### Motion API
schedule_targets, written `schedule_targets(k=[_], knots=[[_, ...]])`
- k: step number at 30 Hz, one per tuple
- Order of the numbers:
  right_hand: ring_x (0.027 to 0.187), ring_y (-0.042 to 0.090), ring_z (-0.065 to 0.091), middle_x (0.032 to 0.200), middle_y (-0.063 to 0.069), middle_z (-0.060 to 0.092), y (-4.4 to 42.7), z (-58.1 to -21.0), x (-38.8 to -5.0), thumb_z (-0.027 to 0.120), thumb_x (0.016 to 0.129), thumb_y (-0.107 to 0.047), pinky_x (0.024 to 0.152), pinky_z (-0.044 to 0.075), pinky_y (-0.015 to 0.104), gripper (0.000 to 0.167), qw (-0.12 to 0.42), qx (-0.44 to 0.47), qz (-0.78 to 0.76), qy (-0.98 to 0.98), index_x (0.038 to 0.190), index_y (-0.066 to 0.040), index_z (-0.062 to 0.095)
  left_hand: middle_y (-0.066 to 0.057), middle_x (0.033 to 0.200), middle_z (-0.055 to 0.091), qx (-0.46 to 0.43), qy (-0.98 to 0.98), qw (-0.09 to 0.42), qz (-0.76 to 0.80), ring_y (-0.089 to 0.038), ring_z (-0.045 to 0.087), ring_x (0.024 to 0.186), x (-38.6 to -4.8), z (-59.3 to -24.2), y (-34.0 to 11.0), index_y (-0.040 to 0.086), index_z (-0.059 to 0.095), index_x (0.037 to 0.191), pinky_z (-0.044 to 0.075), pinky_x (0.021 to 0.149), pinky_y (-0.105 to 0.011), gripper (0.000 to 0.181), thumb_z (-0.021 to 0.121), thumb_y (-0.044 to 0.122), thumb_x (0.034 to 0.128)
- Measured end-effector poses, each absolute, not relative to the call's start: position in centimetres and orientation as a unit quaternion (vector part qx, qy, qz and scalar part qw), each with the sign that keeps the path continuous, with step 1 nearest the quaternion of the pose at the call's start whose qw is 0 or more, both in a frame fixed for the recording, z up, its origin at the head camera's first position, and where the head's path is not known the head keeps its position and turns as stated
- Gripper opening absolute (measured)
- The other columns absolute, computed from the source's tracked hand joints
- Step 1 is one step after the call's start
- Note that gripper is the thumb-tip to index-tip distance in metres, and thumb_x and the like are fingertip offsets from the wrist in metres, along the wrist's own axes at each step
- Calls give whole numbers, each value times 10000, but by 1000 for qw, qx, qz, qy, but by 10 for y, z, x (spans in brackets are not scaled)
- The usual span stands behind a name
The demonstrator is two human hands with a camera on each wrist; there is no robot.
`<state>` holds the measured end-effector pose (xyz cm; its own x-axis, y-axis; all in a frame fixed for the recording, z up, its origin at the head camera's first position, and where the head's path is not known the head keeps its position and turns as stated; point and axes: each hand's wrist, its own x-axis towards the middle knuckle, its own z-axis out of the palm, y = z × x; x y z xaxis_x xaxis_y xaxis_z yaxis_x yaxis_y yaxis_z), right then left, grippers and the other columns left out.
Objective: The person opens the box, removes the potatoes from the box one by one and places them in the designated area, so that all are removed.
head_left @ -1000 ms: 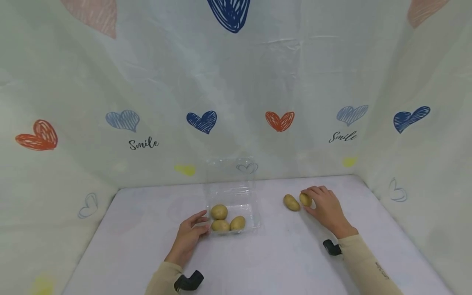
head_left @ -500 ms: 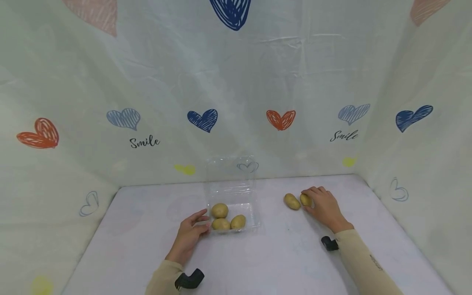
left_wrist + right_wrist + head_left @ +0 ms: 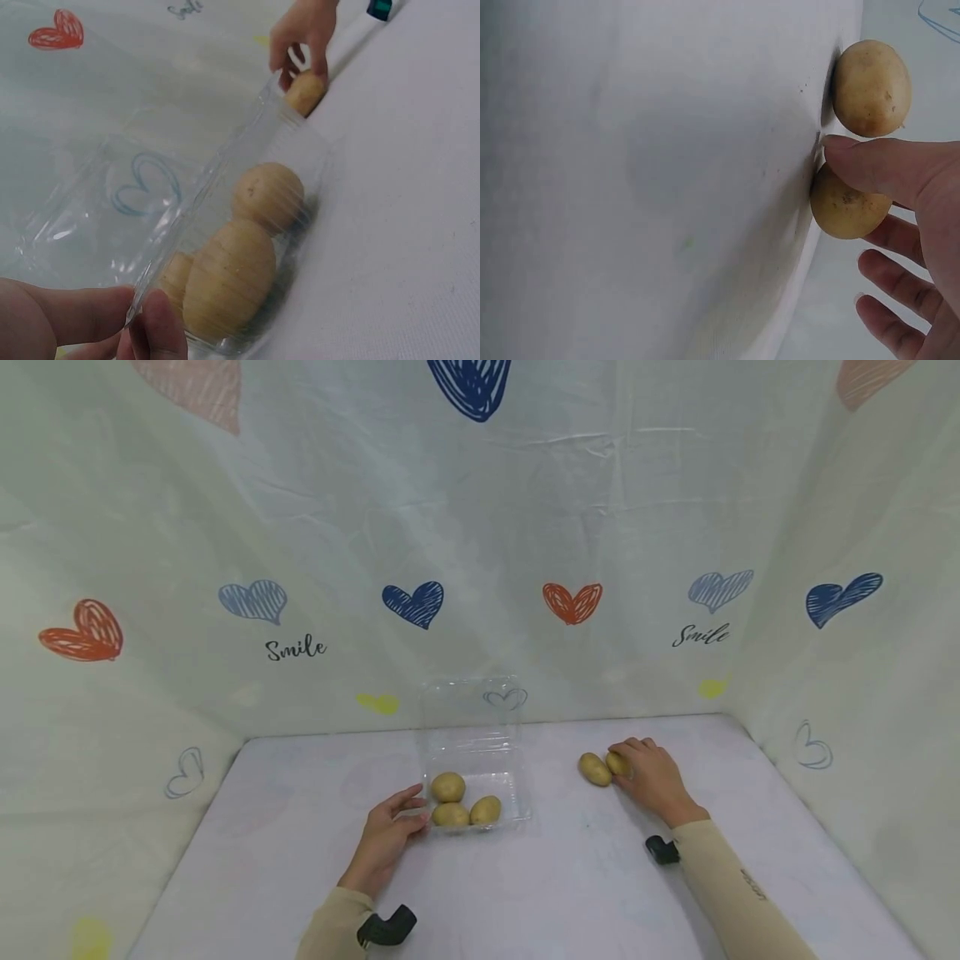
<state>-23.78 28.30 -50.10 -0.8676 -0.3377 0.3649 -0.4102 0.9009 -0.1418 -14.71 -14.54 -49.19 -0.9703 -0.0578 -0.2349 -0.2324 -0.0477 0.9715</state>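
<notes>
Three potatoes lie in a clear plastic box whose lid stands up at the back; one is the front-right potato. My left hand pinches the box's left edge between thumb and fingers, which the left wrist view shows close up at the plastic rim. Right of the box, my right hand holds a potato between thumb and fingers, low at the table. Another potato lies on the table just left of it, near the thumb.
The white table ends at a back edge against a hanging white cloth printed with hearts and words. More of the cloth hangs at both sides. A black wrist mount sits at the left sleeve and another at the right.
My right hand and the potato in it have shifted slightly left, closer to the loose potato. My left hand stays at the box's edge.
</notes>
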Motion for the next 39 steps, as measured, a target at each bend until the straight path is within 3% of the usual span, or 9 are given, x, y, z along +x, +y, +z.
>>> schedule_targets(k=[24, 32, 39], knots=[[1002, 403, 636, 1102, 183, 713, 278, -502, -233, 925, 773, -77, 820, 575, 545, 472, 156, 189, 109, -963, 1184, 34, 720, -240, 1280, 589, -106, 684, 58, 720, -165, 650, 862, -147, -493, -145, -105, 510, 1486, 600, 776, -255, 531, 625, -121, 968], [1090, 441, 615, 1203, 228, 666, 271, -487, -222, 924, 785, -84, 909, 538, 595, 543, 137, 176, 104, -969, 1260, 31, 687, -265, 1301, 587, -103, 685, 56, 719, -166, 655, 864, -147, -491, -145, -122, 493, 1490, 602, 775, -258, 540, 628, -124, 967], [1097, 438, 615, 1224, 215, 660, 247, -465, -208, 915, 767, -21, 921, 531, 598, 562, 161, 194, 113, -961, 1279, 17, 687, -267, 1297, 587, -104, 684, 56, 720, -170, 656, 864, -147, -492, -145, -122, 499, 1485, 600, 772, -253, 535, 624, -127, 965]])
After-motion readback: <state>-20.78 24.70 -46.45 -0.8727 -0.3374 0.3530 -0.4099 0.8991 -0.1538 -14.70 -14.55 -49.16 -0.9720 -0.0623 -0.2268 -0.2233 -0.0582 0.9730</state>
